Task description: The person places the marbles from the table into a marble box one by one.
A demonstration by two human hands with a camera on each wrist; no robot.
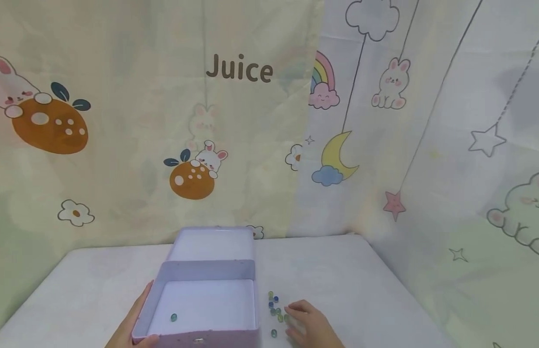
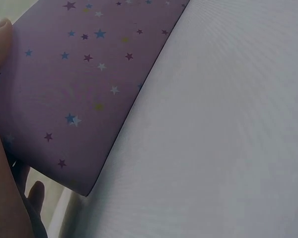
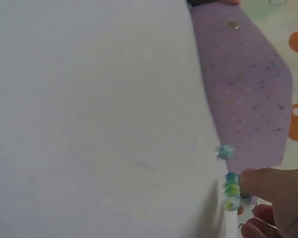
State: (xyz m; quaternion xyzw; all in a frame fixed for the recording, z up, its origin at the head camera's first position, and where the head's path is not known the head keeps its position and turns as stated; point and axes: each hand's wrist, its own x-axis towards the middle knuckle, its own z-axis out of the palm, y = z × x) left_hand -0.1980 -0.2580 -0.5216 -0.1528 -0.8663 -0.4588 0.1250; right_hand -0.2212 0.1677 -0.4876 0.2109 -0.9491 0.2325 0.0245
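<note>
An open lilac box (image 1: 165, 270) sits on the white table, its lid (image 1: 211, 244) tilted back. Inside lies a single green marble (image 1: 173, 317). My left hand (image 1: 129, 326) grips the box's near left corner, fingers along the left wall and thumb at the front. In the left wrist view the thumb (image 2: 0, 44) rests on the star-printed side. To the right of the box lie several blue, green and yellowish marbles (image 1: 271, 304), with one greenish marble (image 1: 274, 333) nearer the front. My right hand (image 1: 313, 326) is beside them, fingers bent and apart; its fingertip (image 3: 251, 181) appears close to a marble (image 3: 232, 189).
The white tabletop (image 1: 339, 275) extends on both sides of the box. Behind it hangs a printed curtain (image 1: 252, 125) with rabbits, oranges and the word Juice. Another printed curtain (image 1: 460, 193) runs along the right side of the table.
</note>
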